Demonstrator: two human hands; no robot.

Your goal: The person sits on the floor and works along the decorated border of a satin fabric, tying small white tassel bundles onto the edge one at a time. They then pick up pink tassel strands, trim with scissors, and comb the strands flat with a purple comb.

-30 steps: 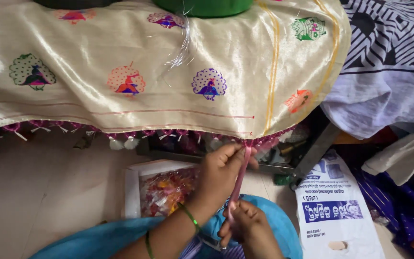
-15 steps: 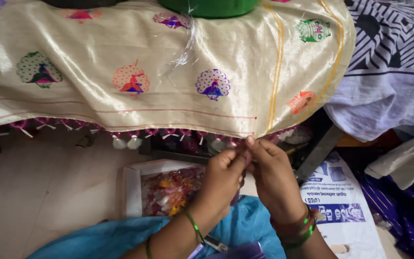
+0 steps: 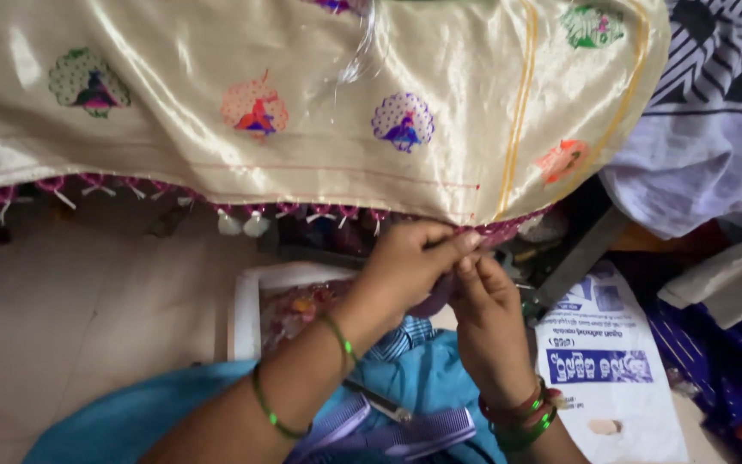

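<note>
Change since a second ago: your right hand [image 3: 491, 318] is no longer low by your lap; it is up at the hem now, meeting your left hand [image 3: 405, 266]. Both hands are pressing together fingertip to fingertip at the fringe [image 3: 508, 230], pinching something small between them. Too small to tell if it's thread or a tassel strand. The pink strand that was stretching down between your hands earlier is not showing now, so the slack looks taken up and you're working right at the edge, probably on a knot or a tassel join.

The cloth [image 3: 302, 86] is lying draped across the top of the view, cream and shiny, with peacock motifs and yellow stripes. It has shifted down-left in frame compared with before; that reads as head motion, not cloth motion. The fringe is running along its lower edge, and your pinch point is sitting near its right end, just below the yellow stripes.

Around you:
- a white box [image 3: 246, 301] of coloured bits is sitting just left of your left forearm, partly hidden by it
- a printed bag [image 3: 603, 361] is lying right of your right wrist
- striped fabric [image 3: 714, 94] is piling up at upper right, well apart
- a teal garment [image 3: 130, 412] is covering your lap

In the way: your left hand is covering the pinch point, so the contact itself isn't visible. The cloth's overhang is shading whatever sits underneath
</note>
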